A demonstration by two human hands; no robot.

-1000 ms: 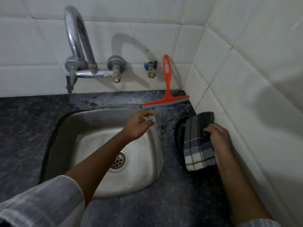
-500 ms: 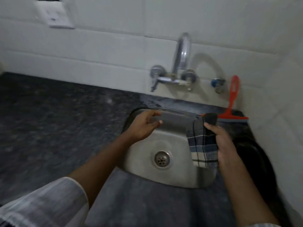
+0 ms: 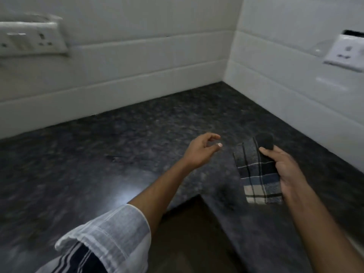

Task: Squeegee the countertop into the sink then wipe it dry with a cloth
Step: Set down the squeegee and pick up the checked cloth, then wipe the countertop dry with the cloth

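Right hand grips the checked cloth: thumb across the cloth's upper dark part, fingers curled behind it, so the fold sits between thumb and fingers. Dark rolled top end of the cloth pokes out above the thumb at about 12 o'clock from the hand. Rest of the cloth hangs down at the hand's 9 o'clock side, along the palm edge; pale checked hem is the lowest part, level with the wrist. Cloth is above the countertop; cannot tell whether its lower edge touches the surface.

Left hand holds nothing. Fingers loosely curled, thumb and forefinger tips near each other but apart, pointing toward 3 o'clock at the cloth. Gap between left fingertips and cloth edge: near, not touching. Hand is raised over the countertop; contact with it cannot be told.

Countertop is dark speckled stone, L-shaped into the wall corner at about 1 o'clock, with a bright reflection at centre-left. White tiled walls behind. Socket plate on the wall at 10 o'clock, second socket plate on the wall at 2 o'clock. White sleeve on the left forearm at 7 o'clock. Frame is motion-blurred.
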